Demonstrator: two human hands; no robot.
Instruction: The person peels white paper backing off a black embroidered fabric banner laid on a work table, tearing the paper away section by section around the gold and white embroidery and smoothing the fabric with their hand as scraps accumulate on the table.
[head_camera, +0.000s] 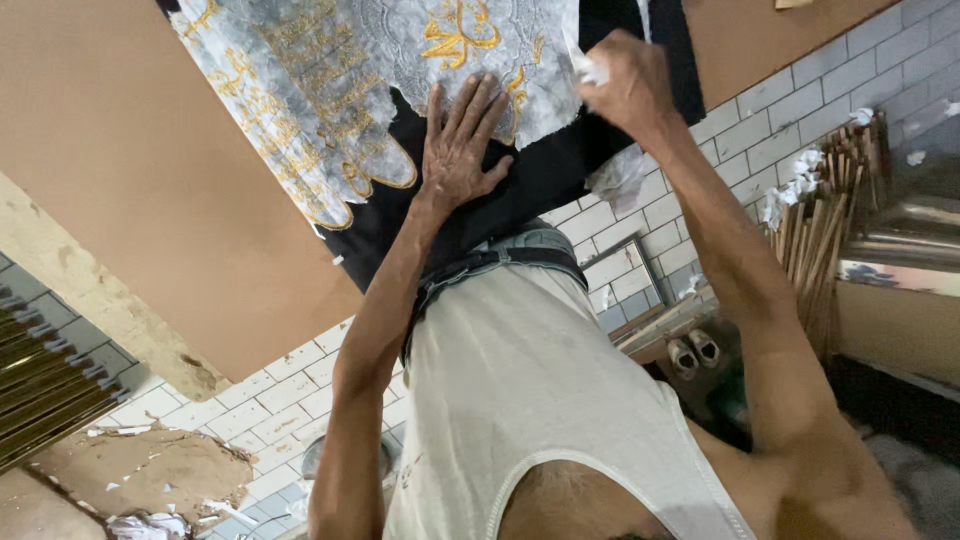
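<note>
Even soft light, edges perhaps warped

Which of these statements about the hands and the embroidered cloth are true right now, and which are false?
1. The left hand lies flat, fingers spread, on the embroidered cloth. True.
2. The right hand is open and empty. False: it is closed on a white scrap.
3. The embroidery is gold on a grey patch. True.
4. The cloth lies on a green board. False: the board is tan.
5. The floor tiles are white. True.
</note>
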